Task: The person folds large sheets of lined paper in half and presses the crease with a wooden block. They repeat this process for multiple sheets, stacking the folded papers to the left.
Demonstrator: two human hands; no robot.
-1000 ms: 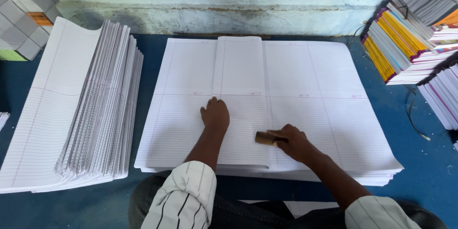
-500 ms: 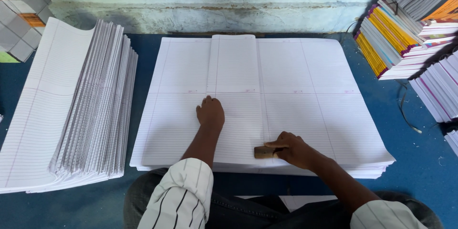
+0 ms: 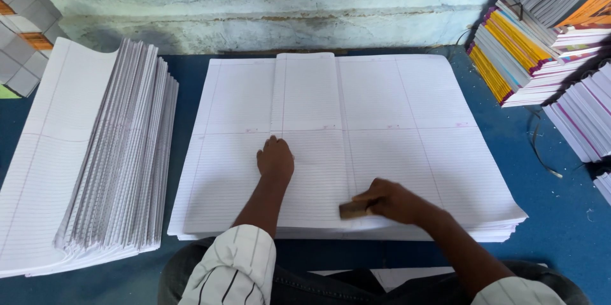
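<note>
Landmark for this report: the large stack of ruled sheets [image 3: 344, 146] lying flat on the blue table [image 3: 560, 216].

Nearest the wearer, the right hand [image 3: 394, 202] rests on the stack's near edge, right of its centre fold. Its fingers are closed around a small brown wooden block [image 3: 352, 209], which lies pressed flat on the top sheet. The left hand [image 3: 275, 159] sits apart from it, further onto the stack and left of centre, knuckles curled and pressing down on the paper; it holds nothing. Striped sleeves [image 3: 229, 267] show at the near edge of the stack.

Judgement on the step in hand: the block appears to be rubbing a crease down. Done well, it calls for steady, even pressure along the fold line, with the left hand pinning the sheet so that it does not creep or skew against the layers beneath.

Left of the stack, well apart, stands a pile of folded ruled sheets [image 3: 95, 159], fanned along its right side.

Right of the stack, piles of bound notebooks [image 3: 528, 57] with coloured covers stand stacked at an angle.

Beyond the stack's far edge rises a worn, flaking wall [image 3: 267, 0].
</note>
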